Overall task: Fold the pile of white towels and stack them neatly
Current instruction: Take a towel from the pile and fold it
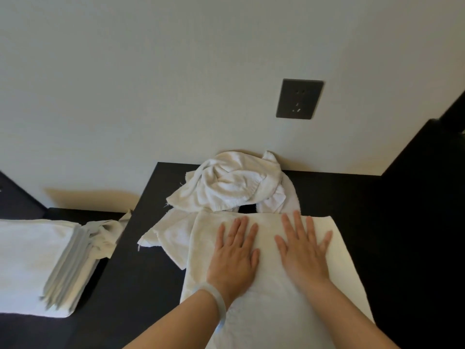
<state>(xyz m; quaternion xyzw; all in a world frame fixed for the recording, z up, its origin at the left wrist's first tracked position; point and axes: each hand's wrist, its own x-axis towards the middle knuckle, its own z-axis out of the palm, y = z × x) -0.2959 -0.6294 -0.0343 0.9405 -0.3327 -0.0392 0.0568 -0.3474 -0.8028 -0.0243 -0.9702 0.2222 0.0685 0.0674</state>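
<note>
A white towel (347, 280) lies spread flat on the black table (141, 260) in front of me. My left hand (235, 258) and my right hand (303, 250) both press flat on it, fingers straight and spread, side by side. A crumpled pile of white towels (231, 185) sits just beyond, against the wall. Another loose white towel (171, 233) pokes out from under the flat one on its left. A stack of folded white towels (37, 260) rests on a lower dark surface at the left.
A dark wall socket (299, 99) is on the pale wall above the pile. A dark panel (427, 172) rises along the table's right side. A small crumpled cloth (105, 235) lies beside the folded stack.
</note>
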